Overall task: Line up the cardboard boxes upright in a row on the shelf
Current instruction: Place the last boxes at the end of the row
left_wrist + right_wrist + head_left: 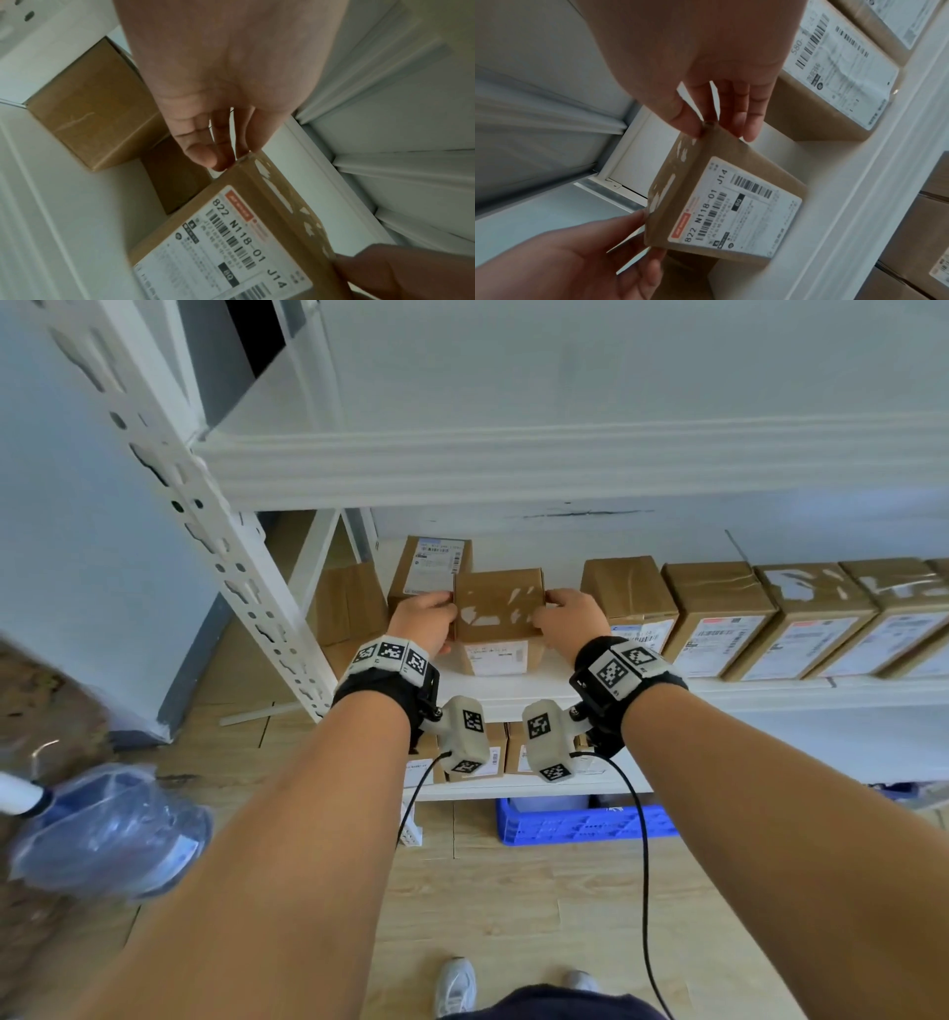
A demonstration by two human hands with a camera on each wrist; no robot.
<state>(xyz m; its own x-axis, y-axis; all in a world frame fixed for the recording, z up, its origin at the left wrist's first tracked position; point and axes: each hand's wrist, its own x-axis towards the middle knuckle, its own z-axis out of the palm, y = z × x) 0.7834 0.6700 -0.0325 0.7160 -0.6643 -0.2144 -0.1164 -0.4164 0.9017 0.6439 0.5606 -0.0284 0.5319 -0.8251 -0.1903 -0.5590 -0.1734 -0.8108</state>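
**Cardboard box held between two hands at the shelf's open gap**

The cardboard box point(499, 604) sits between both hands over the middle shelf point(513, 685), its torn-tape face up and its shipping label point(495, 658) facing the person. The left hand point(422, 621) clasps the box's left side and the right hand point(567, 619) its right side. In the wrist views the fingers point(750, 113) reach along the side faces with the thumbs on the top edge, so each hand is partly closed round the box, gripping it at the corners. Holding both ends this way likely keeps the box square and label-forward as it is steered. Whether its base touches the shelf cannot be told.

Just to the right stands a row of boxes point(770, 618), upright, side by side, labels to the front, with the nearest box point(629, 595) a short gap away from the held one. That gap looks like the slot to fill, so the box probably needs to slide right until it meets its neighbour.

To the left, behind the left hand, another labelled box point(431, 567) stands further back, not yet in line. A brown box point(97, 105) lies near the shelf's end by the perforated white post point(205, 516). The upper shelf point(565, 464) hangs low overhead, leaving little room to lift. Below, more boxes fill the lower shelf, and a blue crate point(580, 824) rests on the floor.
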